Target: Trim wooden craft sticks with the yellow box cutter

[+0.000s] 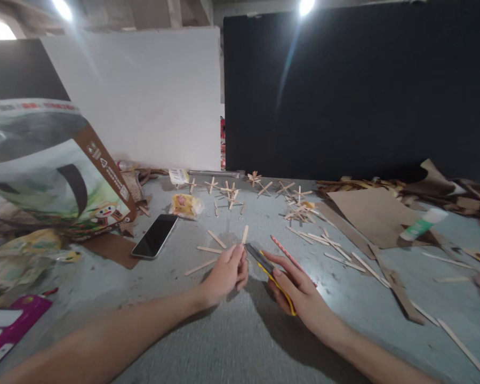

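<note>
Grey worktop (pixel 176 341), purple item (pixel 28 314) at near left edge, cut off by frame. Left hand (pixel 229 268): grip closed, fingers pinching a thin wooden stick (pixel 245 234) that points up and away; lower end hidden in the fingers. Right hand (pixel 291 285): grip wrapped around a yellow-and-dark utility knife (pixel 266 263), its tip angled toward the stick, right next to the left fingertips; blade contact, can't tell. Red patterned pencil-like rod (pixel 287 252) lies just beyond the right hand, partly behind it.

Three loose sticks (pixel 209 249) fan out on the worktop beside the left hand. More loose sticks (pixel 328 240) scattered right. Phone (pixel 155 236), dark screen up, left; large printed bag (pixel 100 176) stands farther left. Right side: green-and-white glue stick (pixel 424 224) by a brown cardboard sheet (pixel 374 213).

Farther: yellow packet (pixel 185 206) in clear wrap, left of centre; crossed-stick pieces (pixel 229 193) mid-back, more toward right. Rear: white panel (pixel 156 96) left, black panel (pixel 356 90) right.
</note>
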`<state>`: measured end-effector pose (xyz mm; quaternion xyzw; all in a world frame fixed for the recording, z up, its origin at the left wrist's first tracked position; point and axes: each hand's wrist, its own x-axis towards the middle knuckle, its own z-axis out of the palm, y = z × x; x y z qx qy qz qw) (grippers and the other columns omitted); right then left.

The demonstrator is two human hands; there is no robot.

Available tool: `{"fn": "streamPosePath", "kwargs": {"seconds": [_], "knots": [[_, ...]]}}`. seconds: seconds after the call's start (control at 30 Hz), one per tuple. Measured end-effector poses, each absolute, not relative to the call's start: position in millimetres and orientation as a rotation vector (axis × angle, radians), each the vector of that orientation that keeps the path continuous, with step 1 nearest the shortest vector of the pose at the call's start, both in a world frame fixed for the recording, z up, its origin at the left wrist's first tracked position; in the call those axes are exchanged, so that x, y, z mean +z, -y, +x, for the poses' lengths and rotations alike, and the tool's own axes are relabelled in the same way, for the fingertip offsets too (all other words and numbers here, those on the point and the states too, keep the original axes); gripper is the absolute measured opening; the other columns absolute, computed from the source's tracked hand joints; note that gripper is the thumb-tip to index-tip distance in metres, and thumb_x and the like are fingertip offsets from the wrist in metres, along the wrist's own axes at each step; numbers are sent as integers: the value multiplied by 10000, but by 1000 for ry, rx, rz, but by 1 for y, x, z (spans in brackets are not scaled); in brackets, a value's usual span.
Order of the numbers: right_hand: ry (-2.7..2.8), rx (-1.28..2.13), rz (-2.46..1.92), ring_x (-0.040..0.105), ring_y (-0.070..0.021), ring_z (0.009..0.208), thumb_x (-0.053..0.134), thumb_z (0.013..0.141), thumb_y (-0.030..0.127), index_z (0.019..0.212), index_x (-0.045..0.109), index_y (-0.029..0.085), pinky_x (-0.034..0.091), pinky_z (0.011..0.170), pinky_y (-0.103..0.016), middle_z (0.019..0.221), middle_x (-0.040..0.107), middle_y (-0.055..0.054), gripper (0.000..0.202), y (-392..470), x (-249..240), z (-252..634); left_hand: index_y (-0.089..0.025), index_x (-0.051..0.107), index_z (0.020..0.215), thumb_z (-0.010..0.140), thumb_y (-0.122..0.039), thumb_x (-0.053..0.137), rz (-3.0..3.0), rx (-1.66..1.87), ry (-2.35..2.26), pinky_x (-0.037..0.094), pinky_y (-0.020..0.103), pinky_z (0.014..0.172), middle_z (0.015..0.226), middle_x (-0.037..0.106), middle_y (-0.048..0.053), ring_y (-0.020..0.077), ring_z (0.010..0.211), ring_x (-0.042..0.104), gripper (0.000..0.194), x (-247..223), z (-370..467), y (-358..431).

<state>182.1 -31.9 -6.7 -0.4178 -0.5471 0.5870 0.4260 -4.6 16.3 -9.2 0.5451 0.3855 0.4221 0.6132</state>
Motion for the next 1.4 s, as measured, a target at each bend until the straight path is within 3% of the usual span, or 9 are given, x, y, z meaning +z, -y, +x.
{"fn": "streamPosePath", "kwargs": {"seconds": [0.33, 0.47, 0.93, 1.4], "knots": [[1262, 1530, -1087, 343, -109, 498, 649, 886, 781, 1453, 595, 202, 250, 482, -218, 621, 432, 71, 811, 29, -7, 184, -261, 379, 805, 951, -732, 462, 1227, 976, -856, 230, 217, 385, 424, 333, -134, 94, 328, 301, 500, -8, -7, -17], [1238, 1611, -1076, 367, -102, 523, 682, 866, 776, 1466, 587, 201, 265, 492, -209, 679, 503, 47, 836, 29, -4, 184, -265, 370, 802, 923, -761, 497, 1204, 967, -846, 235, 214, 374, 438, 324, -141, 86, 331, 264, 526, -8, -6, -18], [1342, 1390, -1077, 382, -115, 492, 596, 928, 768, 1456, 581, 173, 307, 448, -224, 648, 474, 56, 796, 32, -11, 181, -252, 401, 822, 958, -784, 433, 1279, 1004, -925, 229, 223, 396, 527, 329, -121, 80, 369, 317, 549, -10, -4, -15], [1357, 1369, -1082, 341, -90, 489, 567, 980, 718, 1493, 553, 181, 260, 451, -214, 688, 500, 52, 743, 35, -19, 180, -257, 393, 860, 979, -753, 411, 1359, 963, -958, 272, 222, 383, 578, 354, -120, 73, 371, 329, 511, -10, -2, -13]]}}
